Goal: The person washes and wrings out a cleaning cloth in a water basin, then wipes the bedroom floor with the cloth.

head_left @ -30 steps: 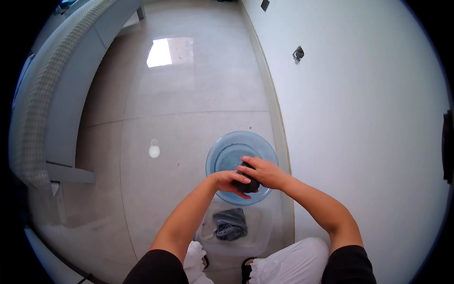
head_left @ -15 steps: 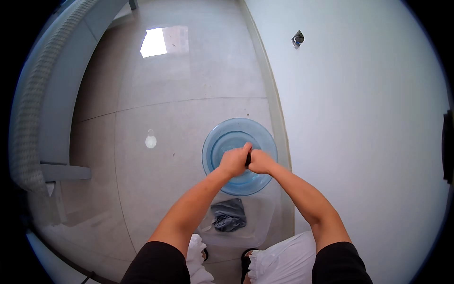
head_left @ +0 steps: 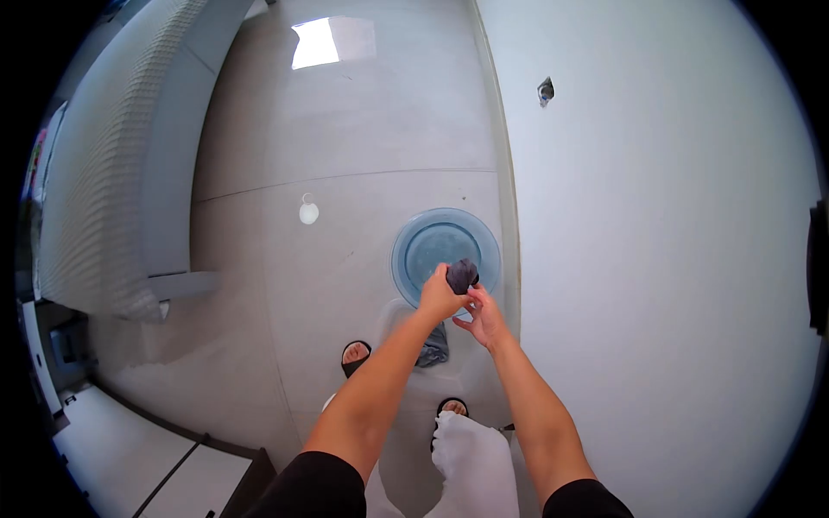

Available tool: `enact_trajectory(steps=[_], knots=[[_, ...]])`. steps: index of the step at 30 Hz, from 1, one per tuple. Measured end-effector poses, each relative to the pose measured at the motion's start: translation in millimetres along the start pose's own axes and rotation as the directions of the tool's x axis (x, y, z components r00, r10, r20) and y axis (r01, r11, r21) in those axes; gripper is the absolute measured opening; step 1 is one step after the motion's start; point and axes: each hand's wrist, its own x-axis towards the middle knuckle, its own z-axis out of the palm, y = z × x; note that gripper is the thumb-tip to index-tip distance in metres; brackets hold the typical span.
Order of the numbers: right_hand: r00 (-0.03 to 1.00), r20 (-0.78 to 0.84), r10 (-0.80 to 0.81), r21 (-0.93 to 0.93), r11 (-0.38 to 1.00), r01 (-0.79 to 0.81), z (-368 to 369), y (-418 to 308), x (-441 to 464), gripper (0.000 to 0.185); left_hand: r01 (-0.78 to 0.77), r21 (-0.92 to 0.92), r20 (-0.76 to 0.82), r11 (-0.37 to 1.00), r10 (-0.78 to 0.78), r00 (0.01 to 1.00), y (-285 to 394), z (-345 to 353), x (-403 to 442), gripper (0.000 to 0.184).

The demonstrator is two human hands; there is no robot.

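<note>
A bunched dark grey cloth (head_left: 463,274) sits in the grip of my left hand (head_left: 439,299), its fingers closed around it. My right hand (head_left: 487,323) is just below the cloth, fingers apart and slightly curled; whether a fingertip touches the cloth I cannot tell. Both hands are over the near edge of a round translucent blue basin (head_left: 403,251) with water in it. Behind my forearms, a grey garment (head_left: 434,347) lies in a shallow clear plastic tub (head_left: 449,371), partly hidden by my left arm.
A white wall (head_left: 656,216) with a small hole (head_left: 545,91) rises close on the right. A bed (head_left: 112,216) stands at the left, a white cabinet (head_left: 129,440) at lower left. A small white round object (head_left: 308,210) lies on the tiled floor.
My hands were together, gripping over the basin; my right hand has now loosened and dropped lower, and the cloth shows above my left hand. The view has shifted, with both feet now visible.
</note>
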Motion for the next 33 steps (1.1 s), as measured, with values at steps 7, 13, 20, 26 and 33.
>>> enact_trajectory(steps=[7,13,20,26,33], knots=[[0.982,0.029,-0.184,-0.002,0.983,0.184,31,-46,-156,0.046,0.263,-0.691,0.155,0.674,-0.217,0.964,106,-32,-139,0.054],[0.948,0.212,-0.237,-0.282,0.914,0.292,105,-87,-265,0.037,0.091,-0.790,0.052,0.606,-0.081,0.995,192,-100,-198,0.040],[0.780,0.444,-0.441,-0.475,0.623,0.622,242,-112,-278,0.032,-0.081,-0.806,-0.157,0.586,-0.080,0.984,228,-272,-203,0.025],[0.844,0.446,-0.299,-0.229,0.873,0.431,403,-148,-290,0.018,-0.064,-0.821,-0.141,0.568,-0.092,0.986,240,-445,-193,0.013],[0.745,0.591,-0.309,-0.372,0.715,0.592,563,-205,-313,0.045,-0.035,-0.924,-0.036,0.382,0.006,0.999,284,-609,-163,0.017]])
